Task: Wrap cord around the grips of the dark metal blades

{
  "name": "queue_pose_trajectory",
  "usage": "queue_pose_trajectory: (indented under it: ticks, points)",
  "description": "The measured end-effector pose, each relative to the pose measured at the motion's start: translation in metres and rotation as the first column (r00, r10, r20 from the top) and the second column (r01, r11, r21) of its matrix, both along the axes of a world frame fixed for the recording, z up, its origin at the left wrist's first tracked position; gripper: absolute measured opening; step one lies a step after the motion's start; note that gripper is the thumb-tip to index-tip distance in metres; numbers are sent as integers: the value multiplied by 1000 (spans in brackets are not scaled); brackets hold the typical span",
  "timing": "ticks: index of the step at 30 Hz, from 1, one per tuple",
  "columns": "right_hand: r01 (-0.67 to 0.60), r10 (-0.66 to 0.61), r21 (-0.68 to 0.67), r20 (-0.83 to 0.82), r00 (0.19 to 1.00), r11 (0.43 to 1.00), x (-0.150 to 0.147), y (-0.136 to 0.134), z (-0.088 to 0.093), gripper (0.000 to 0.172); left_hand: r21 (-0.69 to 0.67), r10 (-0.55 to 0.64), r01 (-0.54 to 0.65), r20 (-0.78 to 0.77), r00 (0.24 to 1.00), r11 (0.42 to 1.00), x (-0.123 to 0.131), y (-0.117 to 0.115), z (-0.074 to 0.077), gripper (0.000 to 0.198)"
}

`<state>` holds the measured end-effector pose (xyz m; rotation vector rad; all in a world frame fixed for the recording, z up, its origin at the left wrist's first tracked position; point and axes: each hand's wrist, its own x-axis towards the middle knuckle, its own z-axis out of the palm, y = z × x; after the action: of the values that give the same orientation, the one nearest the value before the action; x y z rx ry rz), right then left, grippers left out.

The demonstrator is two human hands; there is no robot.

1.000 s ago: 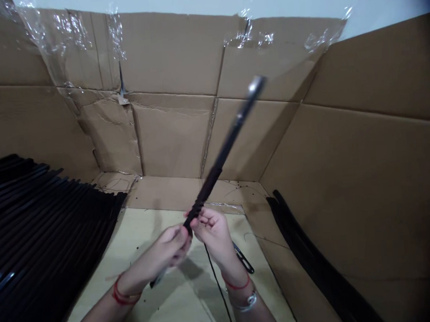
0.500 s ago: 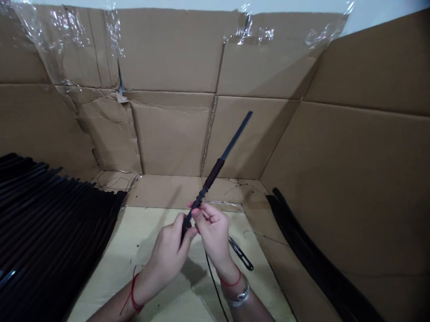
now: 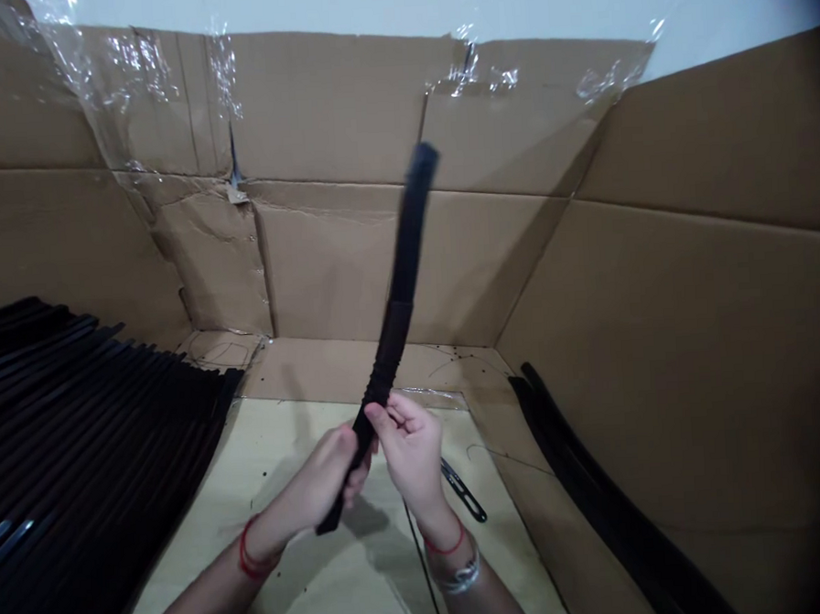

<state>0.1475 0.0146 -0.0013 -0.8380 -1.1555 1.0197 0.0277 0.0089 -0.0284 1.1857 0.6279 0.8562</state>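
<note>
My left hand is wrapped round the black strip; right hand pinches it, fingers half curled.

The light is soft and rather dim, falling from above. It strikes bright glare off the clear tape along the top of the far cardboard wall. The black strip is sharp near the left hand and right hand but smears into motion blur at its far end. The hands cast soft grey shadows on the pale board beneath them. The stack of black strips at the left loses detail in darkness, save for a few glints. The right corners darken, and straight edges bow outward towards the sides.
</note>
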Motion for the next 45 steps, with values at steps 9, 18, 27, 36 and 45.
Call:
queue_pose_trajectory:
  ticks: [9, 18, 27, 36, 45]
  points:
    - [-58, 56, 51, 43, 998, 997, 8, -3, 8, 31, 94, 11, -2, -95, 995, 996, -14, 7, 8, 52]
    - [-93, 93, -24, -36, 995, 995, 4, -8, 10, 36, 238, 135, -119, -50, 990, 964, 0, -1, -3, 49]
    - [-73, 72, 22, 59, 996, 997, 9, -7, 12, 35, 119, 145, -137, -59, 988, 983, 1, -1, -1, 50]
    - [-66, 63, 42, 76, 995, 997, 2, -13, 7, 34, 180, 126, -110, -80, 989, 977, -9, -8, 5, 51]
    - [0, -36, 164, 217, 976, 986, -1, -25, 14, 38, 286, 319, -272, -130, 939, 919, -6, -19, 13, 45]
